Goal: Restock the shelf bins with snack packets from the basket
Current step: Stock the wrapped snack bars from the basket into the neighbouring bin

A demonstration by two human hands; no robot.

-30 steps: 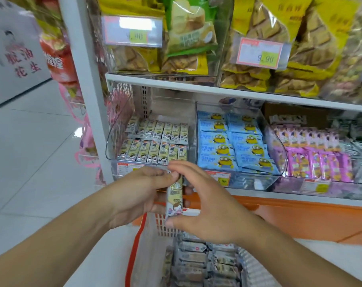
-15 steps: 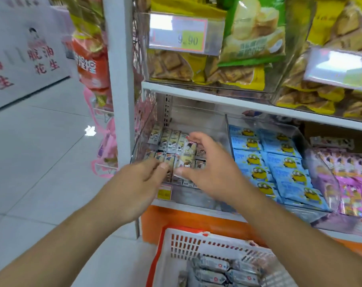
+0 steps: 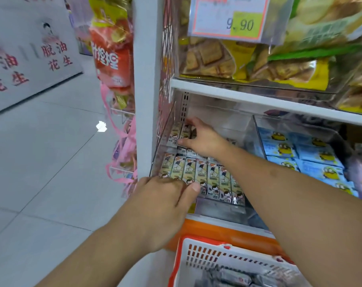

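head view: the right hand (image 3: 205, 139) reaches deep into the clear shelf bin (image 3: 221, 210) at the left end of the lower shelf, its fingers curled over a beige snack packet (image 3: 186, 131) in the back row; the thumb lies below the packet and the fingertips above it, so the hand pinches the packet against the row. the left hand (image 3: 165, 206) rests at the front left corner of the same bin, fingers close together and bent slightly, thumb extended toward the front row of packets (image 3: 209, 179); whether it grips anything cannot be told, since the fingertips are hidden behind the hand. the front row stands upright, side by side, across the width of the bin, with a second row behind it. the basket (image 3: 198, 257), white mesh with an orange rim, sits below the shelf at the lower edge of the frame and contains dark grey packets (image 3: 234, 276), blurred. to the right, a neighbouring bin holds blue packets (image 3: 312, 154) with a yellow cartoon figure. on the upper shelf (image 3: 248, 94) stand large bags of biscuits (image 3: 209, 56) behind a price tag (image 3: 231, 19) reading 9.90. a white upright post (image 3: 147, 79) frames the shelf on the left, with red bags (image 3: 111, 59) hanging beside it. grey floor tiles (image 3: 41, 162) fill the left side.
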